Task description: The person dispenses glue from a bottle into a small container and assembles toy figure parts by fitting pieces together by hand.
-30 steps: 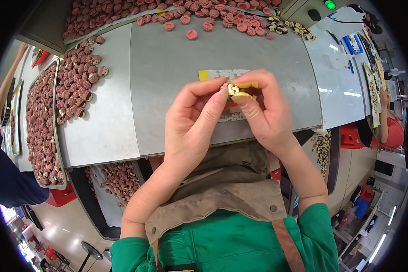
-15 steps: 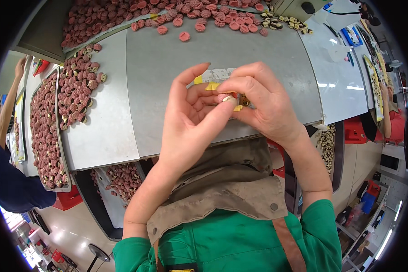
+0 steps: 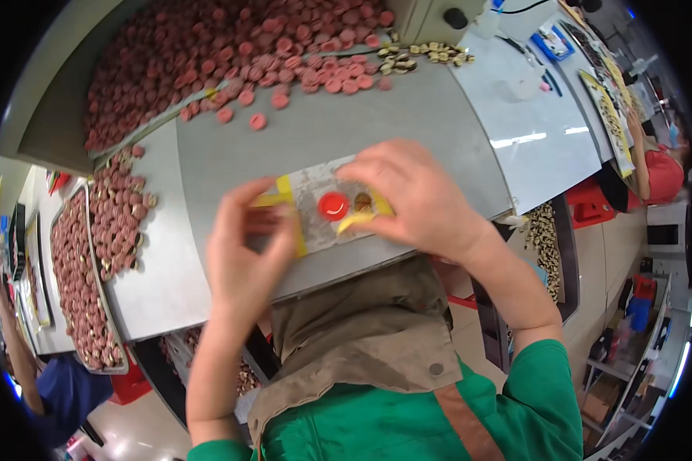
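My left hand [image 3: 250, 242] is over the left end of a grey board [image 3: 311, 180] with yellow bands. Its fingers are curled and smeared by motion, so whether it holds anything cannot be made out. Over the board's right end is my right hand [image 3: 427, 200], thumb and fingers apart with nothing visible between them. Yellow covering [image 3: 354, 221] shows at its thumb tip. Between the hands, a round red cup-like piece [image 3: 333, 206] sits on the board. Right beside it is a small brown round spot or piece [image 3: 362, 202], close to my right thumb.
Pink bumpy shells [image 3: 284, 73] heap along the far side, with dark-and-cream pieces [image 3: 427, 55] to their right. Assembled pink pieces [image 3: 119, 219] lie at left beside a full metal tray [image 3: 92, 192]. A co-worker's arm [image 3: 15, 326] is at far left; another person [image 3: 661, 173] at far right.
My hands have moved apart; earlier they held a small pink-and-cream piece together. The red piece on the board is now uncovered. The whole view has also shifted.
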A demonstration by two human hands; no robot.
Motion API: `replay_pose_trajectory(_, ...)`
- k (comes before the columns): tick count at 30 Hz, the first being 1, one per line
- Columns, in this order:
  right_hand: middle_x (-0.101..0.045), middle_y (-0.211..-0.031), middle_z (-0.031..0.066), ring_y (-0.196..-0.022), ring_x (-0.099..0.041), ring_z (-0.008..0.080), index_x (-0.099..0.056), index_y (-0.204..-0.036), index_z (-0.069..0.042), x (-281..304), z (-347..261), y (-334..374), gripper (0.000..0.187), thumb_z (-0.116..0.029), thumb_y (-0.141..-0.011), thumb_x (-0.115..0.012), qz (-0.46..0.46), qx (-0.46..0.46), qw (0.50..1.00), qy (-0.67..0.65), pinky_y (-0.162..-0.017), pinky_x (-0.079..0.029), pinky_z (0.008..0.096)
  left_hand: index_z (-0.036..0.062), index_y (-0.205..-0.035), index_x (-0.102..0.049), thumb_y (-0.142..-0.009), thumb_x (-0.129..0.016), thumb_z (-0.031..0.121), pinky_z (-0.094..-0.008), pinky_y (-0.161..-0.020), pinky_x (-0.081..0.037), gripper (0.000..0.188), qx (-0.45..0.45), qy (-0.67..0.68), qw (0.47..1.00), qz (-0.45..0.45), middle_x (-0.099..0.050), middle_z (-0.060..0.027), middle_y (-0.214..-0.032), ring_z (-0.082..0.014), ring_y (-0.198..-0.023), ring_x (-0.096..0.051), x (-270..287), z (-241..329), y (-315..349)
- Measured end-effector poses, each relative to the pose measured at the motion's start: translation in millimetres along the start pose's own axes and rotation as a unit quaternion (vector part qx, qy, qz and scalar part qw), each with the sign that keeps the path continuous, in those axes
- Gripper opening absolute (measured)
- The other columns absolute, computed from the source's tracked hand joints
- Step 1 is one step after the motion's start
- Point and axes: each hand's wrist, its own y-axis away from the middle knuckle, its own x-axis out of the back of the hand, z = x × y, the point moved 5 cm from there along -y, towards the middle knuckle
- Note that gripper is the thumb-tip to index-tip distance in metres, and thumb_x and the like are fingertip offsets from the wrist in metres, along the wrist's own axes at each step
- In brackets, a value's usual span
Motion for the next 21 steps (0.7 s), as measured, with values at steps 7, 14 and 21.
replay_pose_trajectory(7, -0.058, -0.099, 0.0133, -0.088, -0.059, 0.0284, -0.057, -0.114, -0.002, 68, 143, 16, 0.030, -0.018, -0.089, -0.062, 0.020, -0.270, 0.961, 0.062, -0.076, -0.049, 0.0372, 0.0057, -0.113, -0.061, -0.083, -0.065, 0.009, -0.0369, -0.085, -0.046, 0.031, -0.213, -0.545, 0.800, 0.131, -0.059, -0.0128, -0.108, -0.0286, -0.098, -0.057, 77, -9, -48)
replay_pose_trajectory(14, -0.059, -0.101, 0.0164, -0.089, -0.059, 0.0351, -0.056, -0.112, -0.003, 45, 196, -7, 0.028, -0.019, -0.090, -0.062, 0.048, -0.162, 0.966, 0.197, -0.076, -0.048, 0.0401, 0.0050, -0.104, -0.060, -0.083, -0.066, 0.012, -0.0402, -0.082, -0.046, 0.023, -0.239, -0.312, 0.919, 0.040, -0.059, -0.0125, -0.099, -0.0327, -0.096, -0.056, -6, -7, -102)
replay_pose_trajectory(21, -0.059, -0.100, 0.0163, -0.088, -0.059, 0.0330, -0.052, -0.111, -0.003, 35, 174, -2, 0.027, -0.015, -0.090, -0.062, 0.024, -0.150, 0.956, 0.250, -0.075, -0.048, 0.0380, 0.0042, -0.096, -0.060, -0.082, -0.068, 0.010, -0.0383, -0.072, -0.048, 0.017, -0.206, -0.187, 0.960, 0.009, -0.059, -0.0121, -0.095, -0.0307, -0.085, -0.059, 6, -21, -88)
